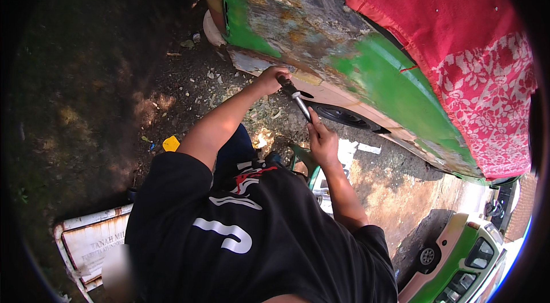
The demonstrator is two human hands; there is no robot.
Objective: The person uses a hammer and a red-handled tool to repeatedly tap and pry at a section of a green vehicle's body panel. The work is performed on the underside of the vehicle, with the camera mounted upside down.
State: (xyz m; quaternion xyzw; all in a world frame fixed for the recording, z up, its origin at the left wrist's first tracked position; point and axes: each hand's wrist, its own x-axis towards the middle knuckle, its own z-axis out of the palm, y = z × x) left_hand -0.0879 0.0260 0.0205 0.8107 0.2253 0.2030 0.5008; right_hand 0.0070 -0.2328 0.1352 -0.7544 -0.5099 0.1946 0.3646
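We look down over our own black shirt at a vehicle body that is stripped and rusted, with green paint left in patches; its upper edge runs out of the picture, and a red patterned cloth hangs over its right part and hides what lies beneath. Our left hand has its grip closed round the dark handle end of a slim hand tool; the fingers cover most of the handle, so we cannot tell its shape. Our right hand pinches the tool's lower, pale metal end with the grip together on it; the tip is hidden behind the fingers, and we cannot tell whether it touches the panel. The tool lies slanted between the two hands, just beside the pinkish lower edge of the body and above a dark wheel that shows only as a sliver under the sill. The ground is dark soil littered with pale chips and a small yellow scrap; the left side is in deep shade and hard to read. A white sign board at the lower left is cut off by the rim; a second green vehicle at the lower right is only partly in view.
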